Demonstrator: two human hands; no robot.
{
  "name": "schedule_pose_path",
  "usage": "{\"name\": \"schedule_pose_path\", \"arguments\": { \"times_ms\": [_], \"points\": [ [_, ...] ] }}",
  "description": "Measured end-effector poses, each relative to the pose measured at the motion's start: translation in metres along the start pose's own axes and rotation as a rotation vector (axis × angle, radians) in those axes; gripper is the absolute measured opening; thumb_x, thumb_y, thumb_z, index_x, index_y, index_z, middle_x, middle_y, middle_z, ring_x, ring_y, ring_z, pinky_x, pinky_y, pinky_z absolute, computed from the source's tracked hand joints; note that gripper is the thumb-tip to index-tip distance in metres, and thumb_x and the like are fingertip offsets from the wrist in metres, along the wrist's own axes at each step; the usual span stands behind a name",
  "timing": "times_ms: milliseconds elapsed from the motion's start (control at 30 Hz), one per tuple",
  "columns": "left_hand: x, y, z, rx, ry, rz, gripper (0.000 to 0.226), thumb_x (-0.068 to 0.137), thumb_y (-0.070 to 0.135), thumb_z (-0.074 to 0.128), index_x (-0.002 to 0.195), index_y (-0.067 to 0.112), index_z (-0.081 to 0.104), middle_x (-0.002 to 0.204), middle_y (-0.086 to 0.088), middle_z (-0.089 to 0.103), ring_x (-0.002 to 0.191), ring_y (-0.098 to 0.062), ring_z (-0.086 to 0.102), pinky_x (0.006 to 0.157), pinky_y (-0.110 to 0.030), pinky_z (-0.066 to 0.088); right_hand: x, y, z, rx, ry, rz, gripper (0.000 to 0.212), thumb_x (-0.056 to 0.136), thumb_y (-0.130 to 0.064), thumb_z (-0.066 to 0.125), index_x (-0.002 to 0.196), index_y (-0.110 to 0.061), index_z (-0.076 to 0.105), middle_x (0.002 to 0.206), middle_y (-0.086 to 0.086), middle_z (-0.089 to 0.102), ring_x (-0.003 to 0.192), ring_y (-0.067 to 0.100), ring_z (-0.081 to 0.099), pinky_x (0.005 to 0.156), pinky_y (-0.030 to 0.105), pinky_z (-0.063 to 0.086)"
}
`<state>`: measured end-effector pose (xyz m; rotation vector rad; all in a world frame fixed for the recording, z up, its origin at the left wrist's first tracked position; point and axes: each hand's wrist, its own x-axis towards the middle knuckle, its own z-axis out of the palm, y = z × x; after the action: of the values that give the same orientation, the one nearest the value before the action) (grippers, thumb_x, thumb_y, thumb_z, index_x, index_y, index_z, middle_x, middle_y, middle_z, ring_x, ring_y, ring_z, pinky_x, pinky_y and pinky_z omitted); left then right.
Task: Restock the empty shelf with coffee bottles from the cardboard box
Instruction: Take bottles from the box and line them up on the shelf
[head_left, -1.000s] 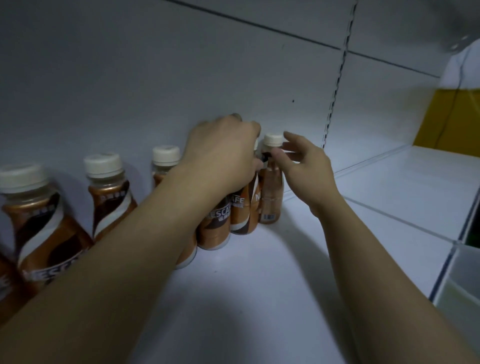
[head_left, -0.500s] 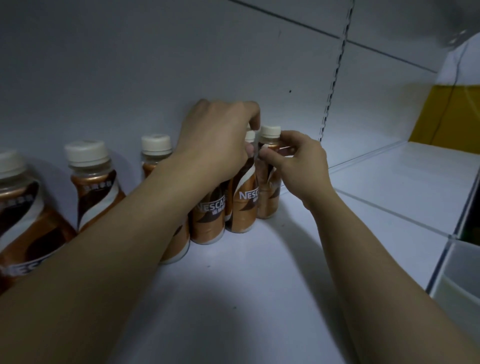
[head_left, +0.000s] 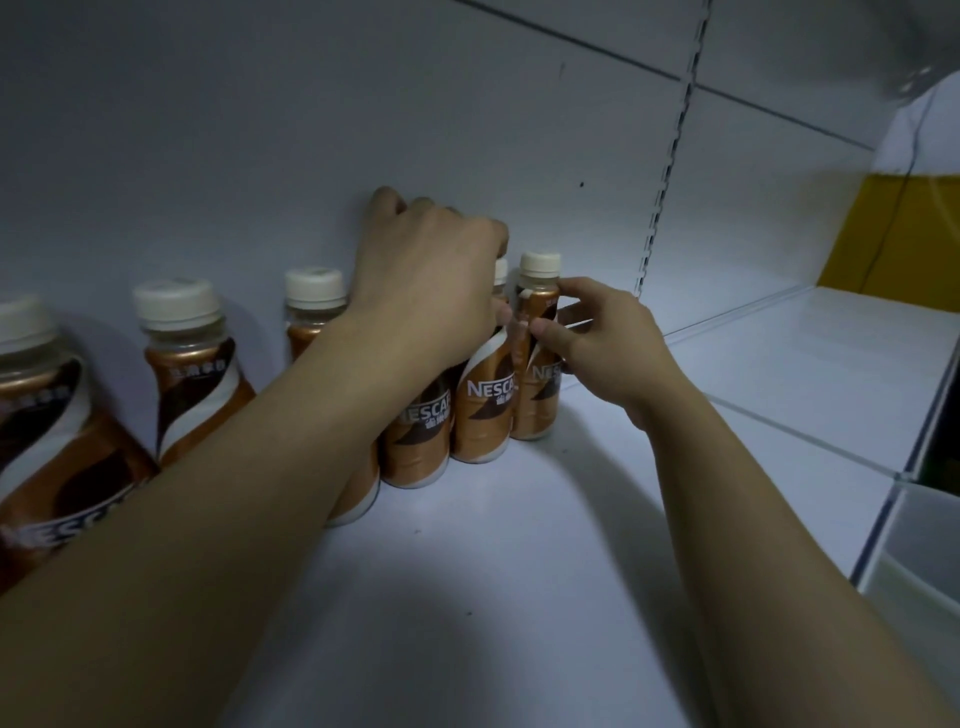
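A row of brown coffee bottles with cream caps stands along the back wall of the white shelf (head_left: 467, 597). My right hand (head_left: 602, 343) pinches the neck of the rightmost bottle (head_left: 537, 395), which stands upright on the shelf. My left hand (head_left: 431, 291) is closed over the tops of two bottles beside it, the second from the right (head_left: 483, 415) and the third (head_left: 415, 441); their caps are mostly hidden. Further left stand more bottles, one behind my forearm (head_left: 314, 306), another (head_left: 182, 353) and one at the left edge (head_left: 47, 431). No cardboard box is in view.
The shelf's right part (head_left: 810, 374) is bare white surface behind a slotted upright (head_left: 665, 171). A yellow panel (head_left: 893, 234) sits at the far right. A clear divider (head_left: 898, 545) edges the shelf front at lower right.
The bottles under my hands have turned so their labels face forward. My right thumb and fingers have shifted on the rightmost bottle's neck. The view has drifted slightly.
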<state>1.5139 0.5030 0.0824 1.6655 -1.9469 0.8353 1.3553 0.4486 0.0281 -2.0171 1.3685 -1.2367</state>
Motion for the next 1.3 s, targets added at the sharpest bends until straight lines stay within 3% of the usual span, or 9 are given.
{"name": "schedule_pose_path", "arguments": {
  "times_ms": [300, 533, 700, 800, 933, 1033, 1167, 1300],
  "points": [
    [0.001, -0.002, -0.001, -0.016, -0.013, -0.023, 0.045, 0.076, 0.052, 0.069, 0.113, 0.026, 0.063, 0.096, -0.005, 0.069, 0.095, -0.029, 0.058, 0.091, -0.042, 0.031, 0.000, 0.004, 0.008, 0.077, 0.025, -0.014, 0.042, 0.088, -0.026, 0.067, 0.129, -0.029, 0.059, 0.100, -0.004, 0.069, 0.090, 0.014, 0.068, 0.084, 0.044, 0.058],
    [-0.001, -0.003, -0.007, -0.021, -0.077, -0.016, 0.048, 0.077, 0.053, 0.067, 0.116, 0.027, 0.059, 0.102, -0.005, 0.067, 0.099, -0.028, 0.057, 0.094, -0.043, 0.030, 0.000, 0.005, 0.006, 0.064, -0.006, -0.009, 0.046, 0.089, -0.028, 0.066, 0.133, -0.028, 0.055, 0.107, 0.000, 0.068, 0.097, 0.019, 0.066, 0.088, 0.046, 0.056],
    [-0.003, -0.010, -0.015, -0.063, -0.136, -0.002, 0.055, 0.076, 0.053, 0.067, 0.123, 0.027, 0.055, 0.108, -0.004, 0.064, 0.102, -0.027, 0.055, 0.092, -0.042, 0.031, 0.000, 0.005, 0.003, 0.011, -0.053, -0.029, 0.057, 0.082, -0.045, 0.070, 0.134, -0.031, 0.052, 0.109, -0.001, 0.067, 0.099, 0.018, 0.064, 0.089, 0.042, 0.054],
    [-0.002, -0.017, -0.018, -0.049, -0.158, -0.017, 0.058, 0.071, 0.053, 0.071, 0.120, 0.025, 0.056, 0.105, -0.004, 0.064, 0.097, -0.027, 0.056, 0.081, -0.039, 0.035, -0.002, 0.005, 0.002, -0.017, -0.124, -0.023, 0.070, 0.074, -0.054, 0.073, 0.136, -0.033, 0.047, 0.114, -0.004, 0.062, 0.100, 0.013, 0.060, 0.082, 0.031, 0.051],
    [-0.004, -0.017, -0.018, -0.026, -0.158, -0.029, 0.058, 0.069, 0.058, 0.069, 0.114, 0.022, 0.059, 0.096, -0.005, 0.064, 0.090, -0.027, 0.056, 0.073, -0.037, 0.036, -0.002, 0.006, 0.003, -0.041, -0.158, 0.006, 0.074, 0.070, -0.051, 0.079, 0.134, -0.028, 0.048, 0.114, -0.005, 0.059, 0.101, 0.016, 0.060, 0.087, 0.037, 0.052],
    [-0.007, -0.009, -0.012, 0.031, -0.092, -0.047, 0.059, 0.070, 0.064, 0.065, 0.111, 0.022, 0.058, 0.096, -0.009, 0.065, 0.095, -0.032, 0.055, 0.081, -0.042, 0.035, -0.003, 0.005, 0.004, -0.038, -0.146, 0.015, 0.068, 0.071, -0.047, 0.079, 0.130, -0.027, 0.052, 0.110, -0.005, 0.061, 0.100, 0.016, 0.060, 0.084, 0.037, 0.054],
    [-0.008, -0.003, -0.006, 0.059, -0.027, -0.091, 0.050, 0.075, 0.056, 0.066, 0.109, 0.022, 0.057, 0.094, -0.010, 0.065, 0.097, -0.033, 0.054, 0.087, -0.044, 0.033, -0.001, 0.009, 0.002, 0.020, -0.138, 0.006, 0.034, 0.090, -0.024, 0.064, 0.124, -0.026, 0.062, 0.111, 0.003, 0.067, 0.099, 0.024, 0.065, 0.086, 0.047, 0.056],
    [-0.007, -0.003, -0.002, 0.042, -0.006, -0.096, 0.036, 0.079, 0.048, 0.067, 0.102, 0.021, 0.059, 0.085, -0.006, 0.064, 0.088, -0.029, 0.055, 0.089, -0.044, 0.031, -0.002, 0.008, 0.002, 0.049, -0.088, 0.034, 0.039, 0.090, -0.018, 0.066, 0.129, -0.022, 0.061, 0.111, 0.005, 0.069, 0.097, 0.026, 0.067, 0.081, 0.046, 0.059]
  ]
}}
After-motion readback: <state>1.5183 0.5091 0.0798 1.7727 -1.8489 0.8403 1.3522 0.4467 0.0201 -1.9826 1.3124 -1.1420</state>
